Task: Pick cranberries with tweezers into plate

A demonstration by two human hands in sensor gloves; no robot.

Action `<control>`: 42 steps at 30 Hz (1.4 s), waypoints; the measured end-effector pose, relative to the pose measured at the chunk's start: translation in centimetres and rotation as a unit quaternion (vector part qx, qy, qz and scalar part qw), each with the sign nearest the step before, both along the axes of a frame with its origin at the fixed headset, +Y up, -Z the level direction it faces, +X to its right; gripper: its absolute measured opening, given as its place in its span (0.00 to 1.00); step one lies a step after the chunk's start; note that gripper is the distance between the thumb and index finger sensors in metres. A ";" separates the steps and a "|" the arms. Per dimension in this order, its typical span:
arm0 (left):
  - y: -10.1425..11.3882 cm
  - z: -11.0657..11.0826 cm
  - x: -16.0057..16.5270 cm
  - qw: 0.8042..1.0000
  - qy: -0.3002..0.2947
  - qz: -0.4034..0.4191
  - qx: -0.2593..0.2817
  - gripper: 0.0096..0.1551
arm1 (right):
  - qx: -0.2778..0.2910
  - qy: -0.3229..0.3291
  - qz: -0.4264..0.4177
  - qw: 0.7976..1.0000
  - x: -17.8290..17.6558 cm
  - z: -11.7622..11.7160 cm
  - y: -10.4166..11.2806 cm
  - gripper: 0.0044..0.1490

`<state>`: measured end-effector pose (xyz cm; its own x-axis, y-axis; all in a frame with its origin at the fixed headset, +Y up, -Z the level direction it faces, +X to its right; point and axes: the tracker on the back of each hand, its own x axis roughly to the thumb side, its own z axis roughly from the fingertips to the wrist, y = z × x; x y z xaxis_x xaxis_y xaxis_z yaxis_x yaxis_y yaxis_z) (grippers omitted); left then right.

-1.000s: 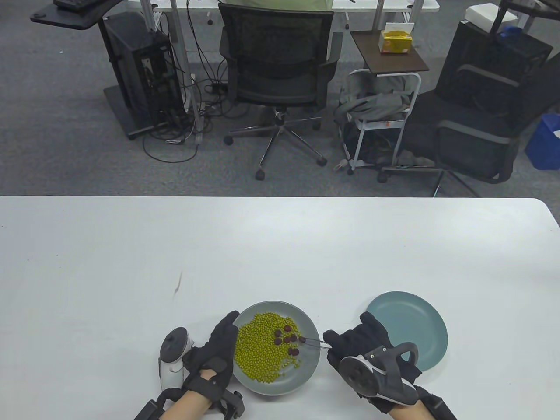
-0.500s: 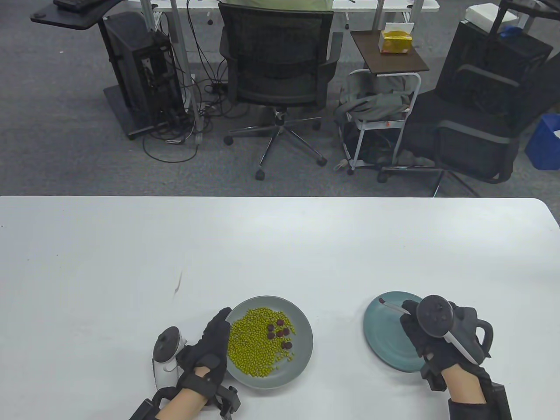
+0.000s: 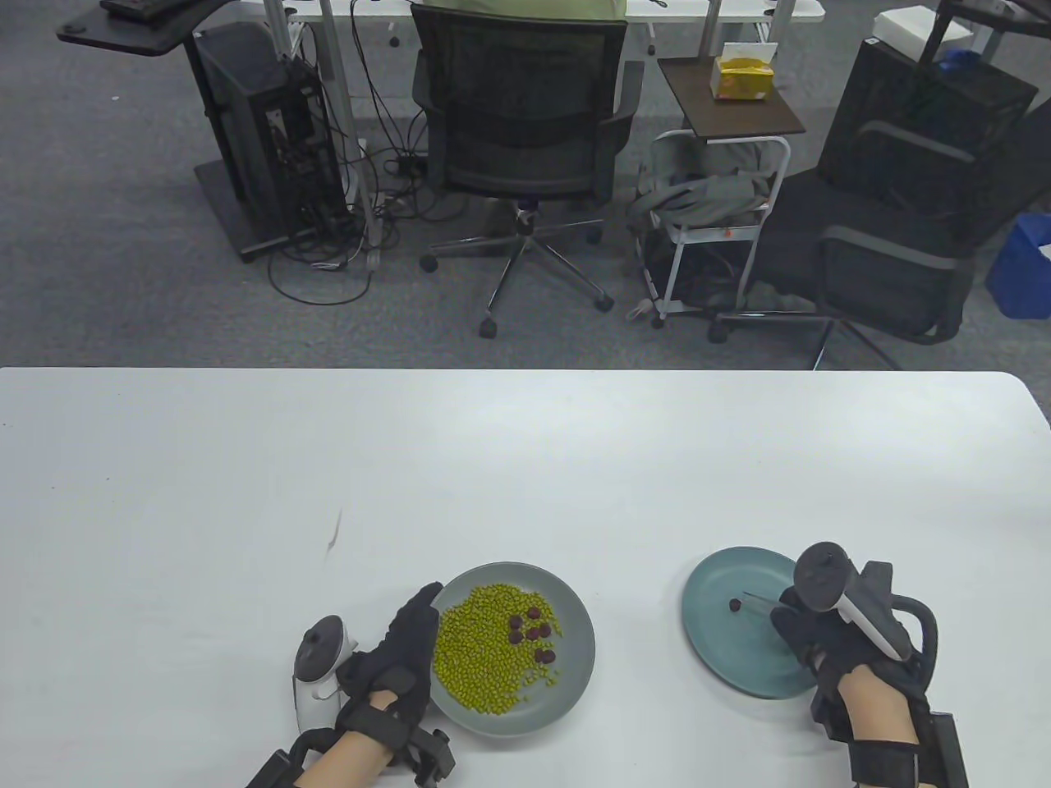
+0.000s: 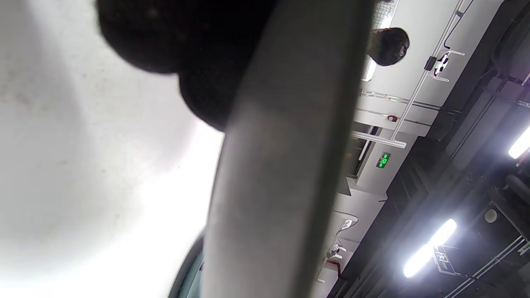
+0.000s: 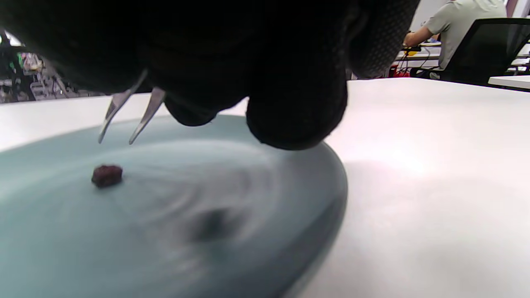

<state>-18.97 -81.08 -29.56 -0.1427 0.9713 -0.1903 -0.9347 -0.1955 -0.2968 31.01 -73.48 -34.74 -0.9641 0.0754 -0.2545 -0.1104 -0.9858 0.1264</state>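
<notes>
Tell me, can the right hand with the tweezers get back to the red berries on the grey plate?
Probably yes. The right hand holds open tweezers, and bare table separates it from the cranberries.
</notes>
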 end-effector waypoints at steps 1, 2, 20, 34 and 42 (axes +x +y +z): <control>0.0 0.0 0.1 1.000 -0.001 -0.001 0.001 0.36 | 0.019 0.000 -0.001 1.000 -0.1 0.1 0.3 0.32; 0.0 0.0 0.1 1.000 -0.001 -0.001 0.000 0.36 | 0.036 0.000 -0.010 0.999 -0.2 0.2 0.6 0.32; -0.3 -0.1 0.2 1.000 0.000 -0.009 0.001 0.36 | 0.252 0.211 -0.038 0.944 -10.7 4.0 2.6 0.32; -0.1 -0.2 0.0 1.000 0.004 -0.009 -0.001 0.36 | 0.297 0.377 -0.018 0.877 -16.9 8.0 2.6 0.30; -0.1 -0.1 0.1 1.000 -0.002 -0.008 0.001 0.36 | 0.291 0.392 0.011 0.873 -17.5 8.2 2.4 0.30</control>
